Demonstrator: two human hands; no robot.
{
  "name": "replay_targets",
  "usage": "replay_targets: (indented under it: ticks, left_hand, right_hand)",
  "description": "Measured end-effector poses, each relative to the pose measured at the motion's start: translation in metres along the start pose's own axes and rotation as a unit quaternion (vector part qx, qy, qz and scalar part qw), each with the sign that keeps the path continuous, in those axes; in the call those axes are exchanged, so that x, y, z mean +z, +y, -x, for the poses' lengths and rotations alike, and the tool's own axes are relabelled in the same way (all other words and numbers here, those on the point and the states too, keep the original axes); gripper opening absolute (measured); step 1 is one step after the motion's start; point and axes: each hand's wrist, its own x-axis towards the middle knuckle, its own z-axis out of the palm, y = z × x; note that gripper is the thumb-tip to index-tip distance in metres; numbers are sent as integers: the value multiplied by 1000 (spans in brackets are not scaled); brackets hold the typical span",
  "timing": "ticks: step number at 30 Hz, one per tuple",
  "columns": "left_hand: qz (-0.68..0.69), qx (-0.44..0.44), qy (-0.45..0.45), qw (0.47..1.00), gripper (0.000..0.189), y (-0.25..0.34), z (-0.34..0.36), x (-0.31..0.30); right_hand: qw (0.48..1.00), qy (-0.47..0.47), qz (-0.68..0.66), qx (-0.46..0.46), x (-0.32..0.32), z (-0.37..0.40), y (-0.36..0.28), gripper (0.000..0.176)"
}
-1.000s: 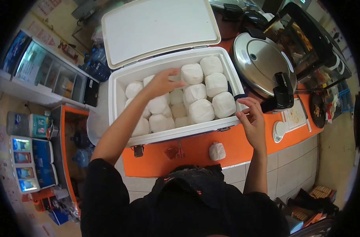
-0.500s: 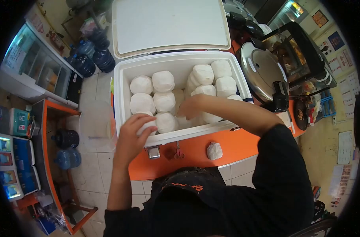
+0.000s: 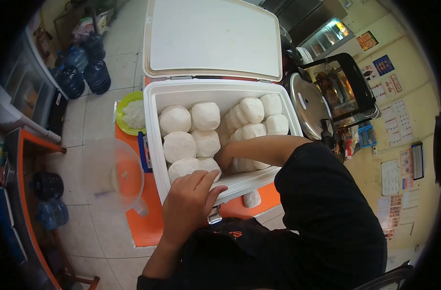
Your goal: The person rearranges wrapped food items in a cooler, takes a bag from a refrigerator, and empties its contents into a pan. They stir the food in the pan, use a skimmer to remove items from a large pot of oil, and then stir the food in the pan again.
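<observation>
Two hands at the white plastic cooler box [image 3: 215, 83], lid [image 3: 211, 38] up. Your left hand [image 3: 189, 200] rests on its front wall, fingers [image 3: 203, 178] flat, gripping nothing, touching a white wrapped round bundle [image 3: 183, 168], likely bracing. Your right hand [image 3: 224, 157] digs between bundles; fingers hidden, grip cannot be told. Orange lettering [image 3: 232, 234] on your dark top [image 3: 327, 217]: unreadable.

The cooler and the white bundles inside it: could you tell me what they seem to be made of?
The cooler looks like hard white plastic: smooth, matte, moulded walls and lid. The bundles seem wrapped in thin white paper or film, creased.
</observation>
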Motion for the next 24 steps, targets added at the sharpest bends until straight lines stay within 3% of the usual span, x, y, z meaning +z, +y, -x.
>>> replay_targets:
  ticks: [5,8,11,14,17,24]
  left_hand:
    - [20,16,-5,1000,36,-6,1,-2]
    - [27,14,-2,1000,35,-6,1,-3]
    - [31,15,3,999,35,-5,-1,-1]
    - [26,8,1,1000,35,-3,0,-1]
    - [20,-2,9,1000,34,-2,0,1]
    - [-3,-43,10,999,32,3,-2,8]
  right_hand:
    - [991,-39,-39,126,-38,34,-51,62]
    - [986,40,6,163,-47,62,-70,59]
    - [987,113,12,117,-2,27,-29,54]
    - [987,111,61,95,-4,32,-34,48]
    - [978,146,-41,146,-23,62,-56,44]
    - [899,316,-123,277,-48,146,-109,39]
